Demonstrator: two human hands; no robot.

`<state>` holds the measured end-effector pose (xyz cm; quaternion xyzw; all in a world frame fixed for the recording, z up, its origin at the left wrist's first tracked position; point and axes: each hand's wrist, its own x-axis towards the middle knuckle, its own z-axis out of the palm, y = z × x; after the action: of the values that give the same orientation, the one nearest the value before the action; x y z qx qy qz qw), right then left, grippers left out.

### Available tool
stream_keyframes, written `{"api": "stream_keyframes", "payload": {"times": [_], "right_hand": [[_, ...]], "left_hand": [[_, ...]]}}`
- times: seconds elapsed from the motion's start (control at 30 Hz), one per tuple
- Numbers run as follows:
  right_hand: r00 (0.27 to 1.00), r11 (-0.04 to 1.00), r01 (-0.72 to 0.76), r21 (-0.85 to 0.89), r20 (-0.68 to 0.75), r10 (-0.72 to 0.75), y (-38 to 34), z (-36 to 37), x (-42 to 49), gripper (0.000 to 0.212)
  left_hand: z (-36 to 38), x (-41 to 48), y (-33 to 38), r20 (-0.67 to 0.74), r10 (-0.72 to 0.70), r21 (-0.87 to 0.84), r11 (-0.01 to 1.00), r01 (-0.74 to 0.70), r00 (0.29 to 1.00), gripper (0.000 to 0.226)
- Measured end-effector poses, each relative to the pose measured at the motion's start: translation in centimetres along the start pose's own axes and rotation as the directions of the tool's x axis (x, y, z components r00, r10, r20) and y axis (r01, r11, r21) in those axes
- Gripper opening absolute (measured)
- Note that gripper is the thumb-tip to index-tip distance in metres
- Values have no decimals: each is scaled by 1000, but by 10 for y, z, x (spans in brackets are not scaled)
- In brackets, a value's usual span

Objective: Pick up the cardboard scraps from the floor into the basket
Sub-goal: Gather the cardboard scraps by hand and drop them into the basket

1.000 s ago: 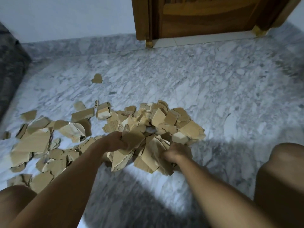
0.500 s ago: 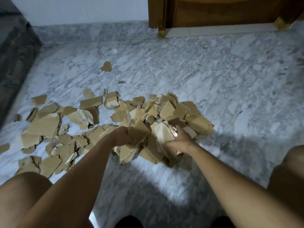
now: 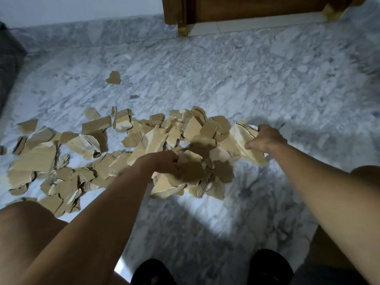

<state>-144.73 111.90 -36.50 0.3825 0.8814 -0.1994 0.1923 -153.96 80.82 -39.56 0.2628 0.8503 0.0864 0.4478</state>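
- The marble floor [image 3: 246, 83] carries everything; it runs from a wall skirting and a wooden door [image 3: 246, 9] at the far edge back to the person's feet at the near edge.
- The cardboard scraps [image 3: 144, 145] lie in one long spread, its long axis running left to right across the middle of the floor, thin and flat toward the left edge and heaped in the centre.
- The basket is nowhere in view, so I cannot tell which way the load has to travel.
- The left hand [image 3: 162, 163] is closed over a bunch of scraps at the near side of the heap, with several pieces hanging below the fist.
- The right hand [image 3: 265, 138] is clamped on a pale, larger piece [image 3: 244, 140] at the heap's right end.
- The heap sits between the two hands, so a squeeze inward would likely gather it; the loose left spread is nearer the left hand.
- One stray scrap [image 3: 113, 77] lies well apart, toward the far wall, out of either hand's immediate reach.
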Motion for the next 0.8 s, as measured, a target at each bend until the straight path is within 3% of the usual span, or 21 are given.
{"api": "stream_keyframes", "payload": {"times": [0.17,0.37,0.47,0.57,0.67,0.8], "right_hand": [[989,975,-93,-200,-132,68,33,14,-1,63],[962,965,46,-257,-249,-112,49,55,-7,46],[983,978,40,-206,-166,-75,44,47,-5,46],[997,999,-14,44,-76,18,48,23,1,58],[986,978,17,206,156,-50,54,-11,1,67],[911,986,93,137,389,-140,46,-3,-15,72]], "left_hand": [[32,29,44,60,19,5,1000,-19,998,45],[72,54,54,-91,-75,114,990,85,993,65],[73,50,57,-83,-79,80,993,86,993,61],[59,45,57,-22,-47,-28,999,47,999,54],[28,36,47,-10,-38,-140,990,36,999,66],[-4,21,33,-115,-29,-279,960,-5,993,51]]}}
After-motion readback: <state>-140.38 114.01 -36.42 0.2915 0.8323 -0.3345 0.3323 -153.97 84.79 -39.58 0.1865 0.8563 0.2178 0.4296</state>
